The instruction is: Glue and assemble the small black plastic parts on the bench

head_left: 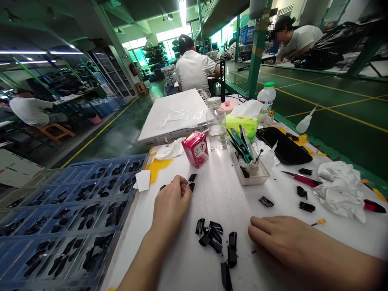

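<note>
My left hand [172, 199] is at the middle of the white work surface, its fingers curled together. Glossy black plastic pieces [192, 178] show right beside its fingertips; whatever is between the fingers is hidden. Palm down, my right hand [280, 236] rests on the surface with its fingers stretched out and nothing visible in them. Between my hands lies a loose heap of black plastic pieces [210, 236], with a few more pieces [232, 250] standing apart nearer to me. Beyond the right hand are several similar parts [266, 201].
Divided blue trays [103, 212] of black parts stand at left. Behind my hands are a pink box [196, 150], a clear bottle [216, 129] and a tool box [254, 178] with tweezers. A craft knife [303, 178] and crumpled white cloth [338, 190] lie at right. Other people sit farther off.
</note>
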{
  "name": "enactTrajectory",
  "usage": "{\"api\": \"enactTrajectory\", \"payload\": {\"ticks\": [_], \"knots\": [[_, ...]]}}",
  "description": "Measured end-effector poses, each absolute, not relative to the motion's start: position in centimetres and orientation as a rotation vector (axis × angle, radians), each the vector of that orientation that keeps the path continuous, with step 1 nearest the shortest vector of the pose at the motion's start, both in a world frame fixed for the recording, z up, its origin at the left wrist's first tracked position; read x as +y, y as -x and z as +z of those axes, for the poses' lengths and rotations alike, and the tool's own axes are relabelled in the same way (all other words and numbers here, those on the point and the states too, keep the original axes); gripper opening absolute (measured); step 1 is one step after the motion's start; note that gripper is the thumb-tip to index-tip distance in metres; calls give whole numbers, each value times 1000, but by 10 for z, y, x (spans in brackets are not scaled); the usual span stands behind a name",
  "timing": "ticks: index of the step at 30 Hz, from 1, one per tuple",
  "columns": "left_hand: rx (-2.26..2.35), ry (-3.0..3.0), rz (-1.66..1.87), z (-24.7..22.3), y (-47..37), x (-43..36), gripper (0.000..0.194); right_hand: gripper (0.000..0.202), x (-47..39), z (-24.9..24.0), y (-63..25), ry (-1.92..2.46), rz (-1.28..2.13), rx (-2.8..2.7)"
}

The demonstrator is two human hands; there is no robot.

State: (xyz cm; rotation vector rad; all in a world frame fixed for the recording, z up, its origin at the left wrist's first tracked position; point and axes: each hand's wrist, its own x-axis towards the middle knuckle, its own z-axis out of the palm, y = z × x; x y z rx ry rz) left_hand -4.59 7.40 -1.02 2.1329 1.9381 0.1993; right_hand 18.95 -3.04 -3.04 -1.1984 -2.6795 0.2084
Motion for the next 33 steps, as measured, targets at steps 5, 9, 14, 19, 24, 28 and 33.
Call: {"api": "enactTrajectory", "payload": {"ticks": [5,9,14,19,24,28,33], "knots": [[1874,-2155,258,-2,44,70,15,6,-6,-13,-223,1522,187,-1957],[1678,-2172,249,5,38,60,18,27,20,-13,-258,1705,55,-1452],[1356,-2087,78,11,34,50,20,33,50,-47,-268,1758,228,-1590],[1136,-2049,-123,15,41,48,21,29,55,-53,-267,1848,227,-1588],[1050,-2094,-138,13,44,46,27,22,47,-41,-275,1990,99,-1613],[1030,-2102,-143,13,41,45,23,19,42,-38,-270,1996,86,-1748],[1039,-2103,-127,13,39,46,21,16,32,-30,-265,1942,116,-1792]]}}
